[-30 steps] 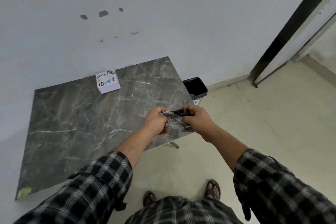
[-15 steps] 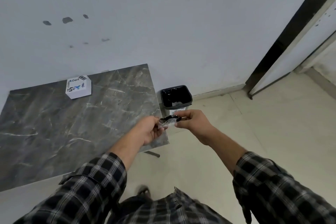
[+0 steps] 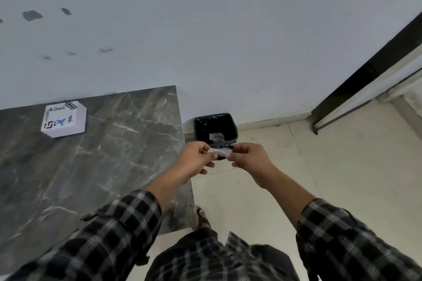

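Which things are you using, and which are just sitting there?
In use: wrapper, pinched by left hand and right hand; probably the bin beyond it.
Lying about: box; table.

I can't tell what the blurred pale scrap [image 3: 221, 152] is. It covers the bin's [image 3: 203, 125] near rim. The table [image 3: 102, 166] runs off the left edge.

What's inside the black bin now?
A black liner and one pale crumpled scrap. The wrapper pinched by left hand and right hand hides the front of the bin.
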